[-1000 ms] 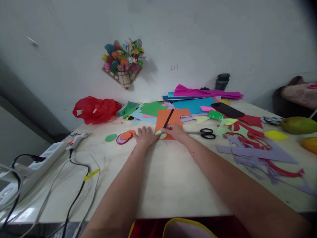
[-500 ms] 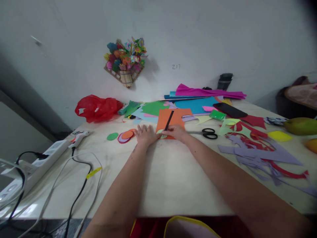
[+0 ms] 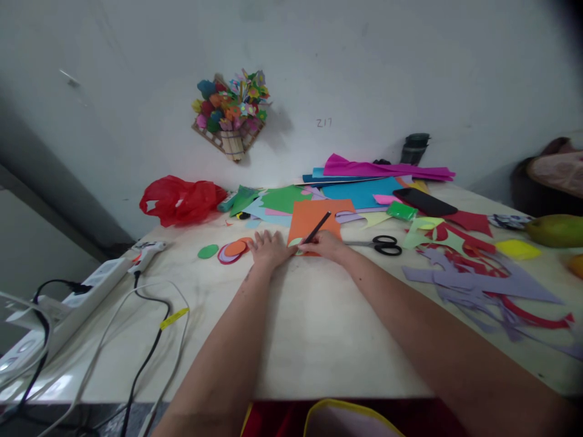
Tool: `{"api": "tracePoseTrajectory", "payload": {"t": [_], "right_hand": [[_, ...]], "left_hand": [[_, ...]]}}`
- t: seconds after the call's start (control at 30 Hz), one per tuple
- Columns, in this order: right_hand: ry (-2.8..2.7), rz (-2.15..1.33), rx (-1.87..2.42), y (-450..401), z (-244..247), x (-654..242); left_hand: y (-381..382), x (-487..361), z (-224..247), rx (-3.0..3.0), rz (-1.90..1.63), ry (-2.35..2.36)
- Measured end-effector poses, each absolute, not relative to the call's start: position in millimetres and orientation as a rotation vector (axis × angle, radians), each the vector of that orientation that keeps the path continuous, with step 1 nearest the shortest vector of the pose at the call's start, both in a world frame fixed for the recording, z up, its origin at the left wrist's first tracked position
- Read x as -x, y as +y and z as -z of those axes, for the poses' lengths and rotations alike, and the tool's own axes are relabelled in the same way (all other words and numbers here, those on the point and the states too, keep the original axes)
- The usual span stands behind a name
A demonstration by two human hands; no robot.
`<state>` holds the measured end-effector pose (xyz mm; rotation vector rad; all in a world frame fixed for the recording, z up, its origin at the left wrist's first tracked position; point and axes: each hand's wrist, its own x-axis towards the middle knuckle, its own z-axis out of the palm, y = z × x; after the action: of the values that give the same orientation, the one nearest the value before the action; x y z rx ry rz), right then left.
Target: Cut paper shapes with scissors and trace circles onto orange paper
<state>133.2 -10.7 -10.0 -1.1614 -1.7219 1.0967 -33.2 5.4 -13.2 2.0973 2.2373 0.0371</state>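
My right hand (image 3: pixel 327 246) grips a dark pencil (image 3: pixel 317 227), its upper end leaning to the right. Under it lies an orange sheet (image 3: pixel 314 212) with a curved notch cut from its right side. A small pale green piece (image 3: pixel 295 242) rests on the sheet's lower left corner, partly covered by my fingers. My left hand (image 3: pixel 268 249) lies flat with fingers spread, its thumb reaching to the pale green piece. Just left of it are overlapping orange, purple and red discs (image 3: pixel 235 249) and a green disc (image 3: pixel 208 251). Black-handled scissors (image 3: pixel 386 245) lie right of the sheet.
Purple and red scraps (image 3: pixel 478 279) spread over the right side, near a black phone (image 3: pixel 424 201). Coloured sheets (image 3: pixel 359 191) and a red plastic bag (image 3: pixel 182 200) lie at the back. A power strip (image 3: pixel 86 297), glue gun (image 3: pixel 149 252) and cables occupy the left.
The pencil has tipped further over to the right in my right hand. My left hand stays in place on the table.
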Motion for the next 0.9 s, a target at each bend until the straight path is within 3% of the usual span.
{"api": "tracePoseTrajectory", "payload": {"t": [0.9], "right_hand": [[-1.781, -1.072, 1.096, -6, 18, -133]], "left_hand": [[5, 33, 13, -2.103, -0.057, 2.222]]}}
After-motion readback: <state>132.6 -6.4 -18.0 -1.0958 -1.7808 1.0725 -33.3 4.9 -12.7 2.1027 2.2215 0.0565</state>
